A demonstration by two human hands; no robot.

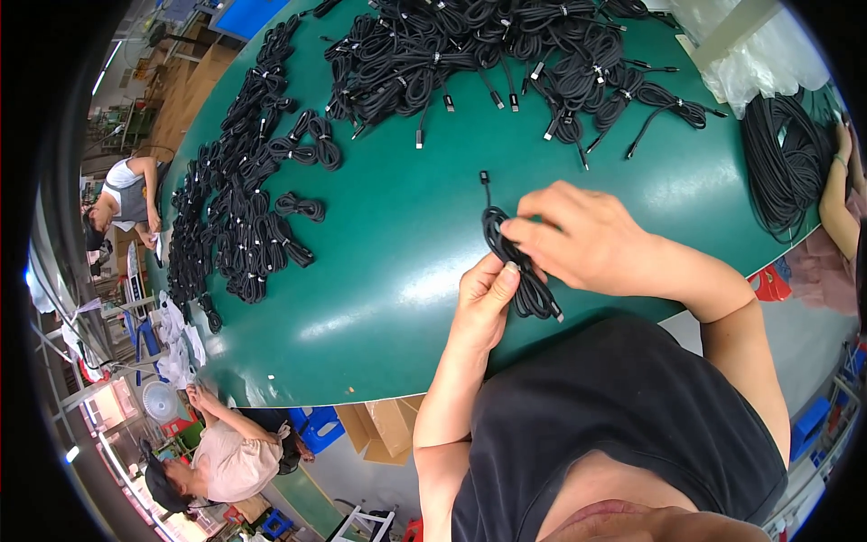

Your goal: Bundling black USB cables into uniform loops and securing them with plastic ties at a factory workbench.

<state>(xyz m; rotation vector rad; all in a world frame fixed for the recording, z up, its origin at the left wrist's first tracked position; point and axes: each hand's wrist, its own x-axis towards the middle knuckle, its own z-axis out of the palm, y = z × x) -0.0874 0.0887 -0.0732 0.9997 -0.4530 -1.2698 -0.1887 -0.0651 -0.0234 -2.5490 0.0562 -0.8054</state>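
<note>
A coiled black cable [536, 296] is held over the near part of the green table. My left hand [488, 294] is closed on the coil, with the thumb pressed across its middle. My right hand [578, 237] pinches at the upper part of the same coil, fingers bent around it; its exact fingertip contact is partly hidden. One connector [484, 177] sticks out past the coil's far end on a short length of cable. Another light-tipped end shows at the coil's near end.
A large heap of bundled black cables [433, 59] covers the table's far side. More bundles [239, 217] lie along the left. A thick loose cable coil [784, 163] sits at the right edge beside clear plastic bags [768, 59]. Co-workers sit at left, lower left and right.
</note>
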